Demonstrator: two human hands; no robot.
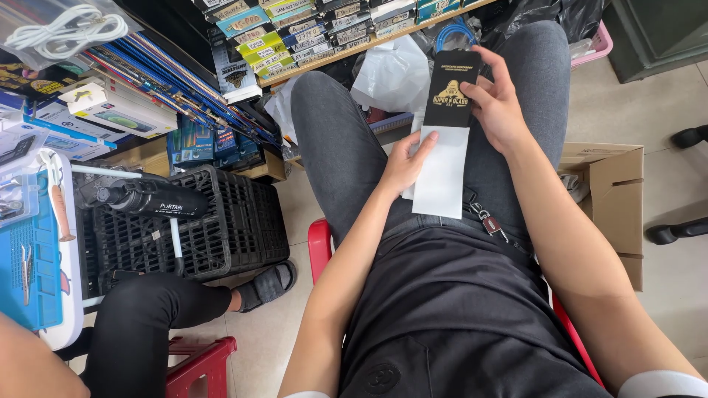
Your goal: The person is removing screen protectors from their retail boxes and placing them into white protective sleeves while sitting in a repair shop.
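Note:
I sit on a red plastic stool [318, 247] in grey trousers. Over my lap I hold a flat package: a black sleeve [450, 88] with a gold emblem and a white inner card [441, 173] sticking out of its near end. My right hand [495, 99] grips the black sleeve at its right edge, thumb on the front. My left hand [404, 163] pinches the white card at its left edge. A key ring with a red tag [487, 219] hangs at my belt.
A black plastic crate [221, 221] stands left of my knee, with a black handheld tool [151, 197] on it. Another person's leg and sandal [265, 286] reach in below it. A shelf of small boxes [310, 33] runs behind. An open cardboard box [612, 199] stands at right.

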